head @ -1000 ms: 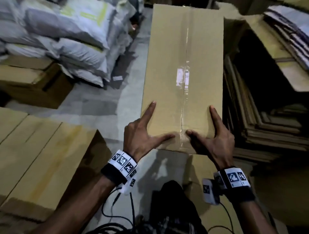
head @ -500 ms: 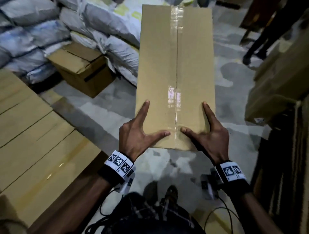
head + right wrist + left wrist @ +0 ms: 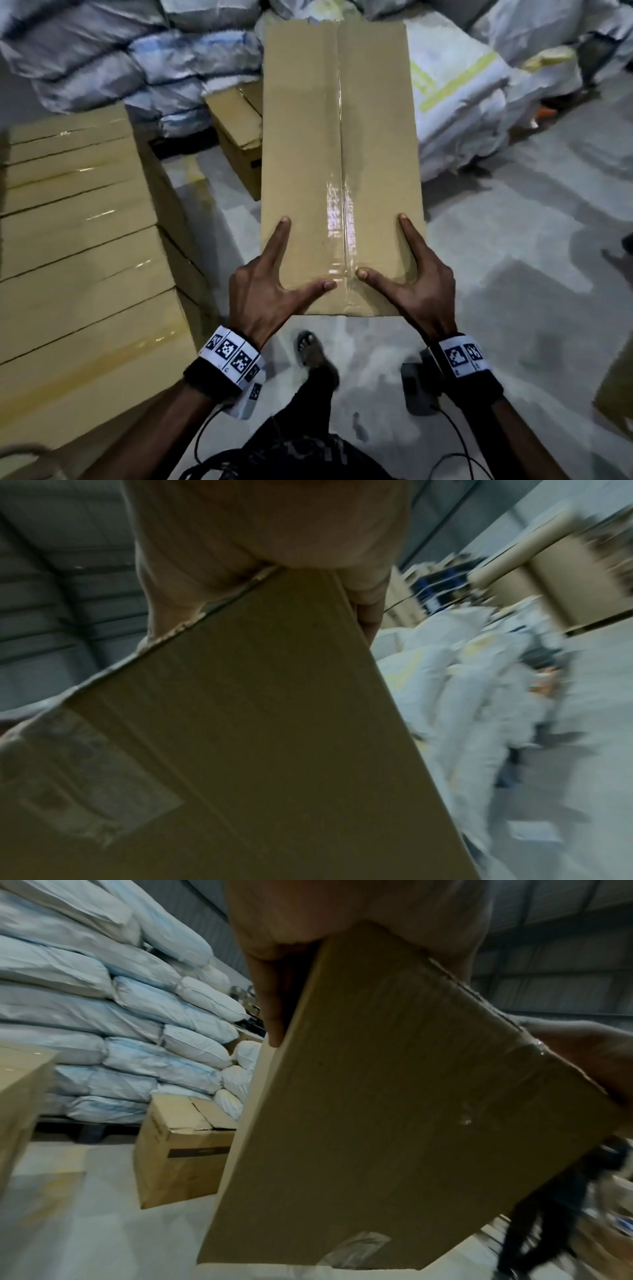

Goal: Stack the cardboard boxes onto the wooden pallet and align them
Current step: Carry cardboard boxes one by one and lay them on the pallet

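Note:
I carry a long tan cardboard box (image 3: 339, 154), sealed with clear tape along its middle, level in front of me. My left hand (image 3: 301, 255) grips its near left corner, thumb and forefinger on top, the other fingers underneath. My right hand (image 3: 382, 245) grips the near right corner the same way. The left wrist view shows the box's end (image 3: 394, 1110) with fingers (image 3: 270, 993) wrapped down its side. Blurred, the right wrist view shows the box (image 3: 240, 737) under my palm. A stack of like boxes (image 3: 78, 240) stands at my left. No wooden pallet is in view.
Grey and white sacks (image 3: 154, 58) are piled behind, with more white sacks (image 3: 462, 89) at the right. A half-opened carton (image 3: 236, 137) sits on the concrete floor (image 3: 513, 274) beyond the stack. My foot (image 3: 310, 349) is under the box. Another box edge (image 3: 616, 394) shows lower right.
I have turned left while carrying the box: the flat cardboard pile at the right has left view, and the box stack at the left now looks nearer. Both hands hold as before.

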Tool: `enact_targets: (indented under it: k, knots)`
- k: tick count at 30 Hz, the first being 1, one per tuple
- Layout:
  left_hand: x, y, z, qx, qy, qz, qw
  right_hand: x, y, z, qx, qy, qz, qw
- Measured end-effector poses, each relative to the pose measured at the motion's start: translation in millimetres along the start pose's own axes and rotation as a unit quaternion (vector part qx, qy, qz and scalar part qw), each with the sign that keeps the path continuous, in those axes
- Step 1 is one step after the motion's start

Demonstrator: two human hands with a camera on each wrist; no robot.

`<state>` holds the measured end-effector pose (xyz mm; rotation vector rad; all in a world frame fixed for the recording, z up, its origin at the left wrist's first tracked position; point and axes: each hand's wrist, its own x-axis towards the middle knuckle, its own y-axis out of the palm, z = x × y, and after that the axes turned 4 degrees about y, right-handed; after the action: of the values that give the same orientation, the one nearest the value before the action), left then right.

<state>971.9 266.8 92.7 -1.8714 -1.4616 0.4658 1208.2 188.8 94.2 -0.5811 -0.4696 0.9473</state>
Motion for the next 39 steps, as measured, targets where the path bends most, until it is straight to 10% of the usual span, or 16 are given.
enact_targets:
  k: [24,39]
  knots:
    - [467,-58,160,0.082,-0.238,-0.214,0.944,567,311,171,0.054,-0.196,0.297,0.933]
    - [695,-119,277,0.106,-0.440,-0.304,0.838,816,546,342,0.022,-0.324,0.473,0.819]
